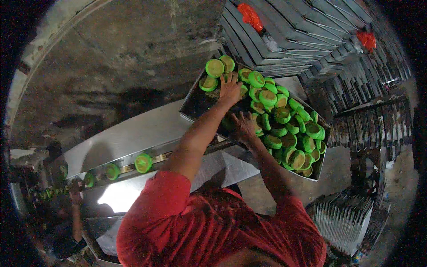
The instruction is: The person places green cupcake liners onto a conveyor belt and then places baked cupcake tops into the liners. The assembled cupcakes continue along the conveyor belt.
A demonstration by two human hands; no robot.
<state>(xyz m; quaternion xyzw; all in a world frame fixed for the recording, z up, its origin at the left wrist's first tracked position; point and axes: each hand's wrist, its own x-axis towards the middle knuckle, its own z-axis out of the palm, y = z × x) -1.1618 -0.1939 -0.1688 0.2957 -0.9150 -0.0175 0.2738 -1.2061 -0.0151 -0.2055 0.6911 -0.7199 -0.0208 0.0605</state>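
A long, shiny metal tabletop point(147, 127) runs off to the left. At its right end is a big dark tray point(201, 106). The left hand point(230, 90) is over the tray's far side, fingers spread wide. The right hand point(243, 127) is nearer, fingers a bit bent; I cannot tell if they grip anything. Green round pieces point(282, 115) fill the tray's right part in a heap, right beside both hands.

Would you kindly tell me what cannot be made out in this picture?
Head view, heap of green pieces: lower layers hidden by upper ones.
Head view, left hand: it hides whatever lies beneath.
Head view, far row of pieces: too small and dim to count.
Head view, co-worker: body mostly lost in shadow.
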